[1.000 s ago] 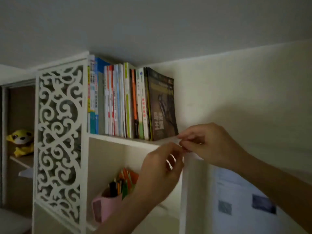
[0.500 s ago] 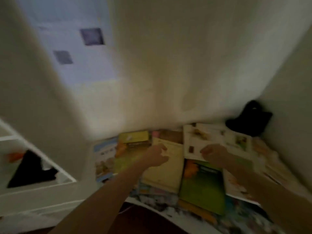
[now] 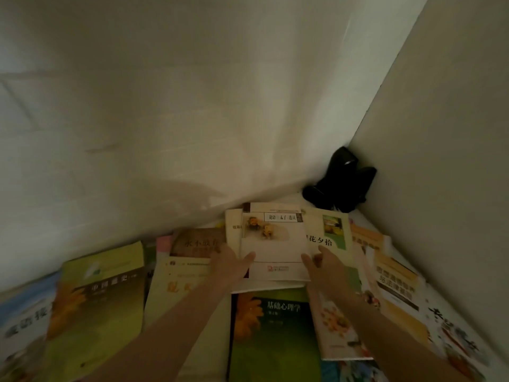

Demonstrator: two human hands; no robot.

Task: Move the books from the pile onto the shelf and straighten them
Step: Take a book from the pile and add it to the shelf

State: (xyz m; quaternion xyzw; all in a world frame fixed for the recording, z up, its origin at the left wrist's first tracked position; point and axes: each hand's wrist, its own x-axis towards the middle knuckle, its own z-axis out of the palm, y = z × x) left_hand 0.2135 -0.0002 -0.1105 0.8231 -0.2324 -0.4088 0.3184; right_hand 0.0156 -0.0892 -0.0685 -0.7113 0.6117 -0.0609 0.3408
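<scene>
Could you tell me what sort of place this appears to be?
Probably a home bedroom or study corner: loose books spread over a patterned surface where two plain walls meet.

Blue book point(image 3: 19, 323) at far left blurred and cropped; left-hand fingers point(image 3: 220, 250) partly under white book point(image 3: 274, 244).

Both forearms reach fwd from bottom edge, converging. L hand point(image 3: 230, 262): palm down, thumb splayed to the right, fingers extended. R hand point(image 3: 322, 267): palm down, thumb pointing left, fingers spread fwd. Hands apart, roughly level, neither clenched.
</scene>
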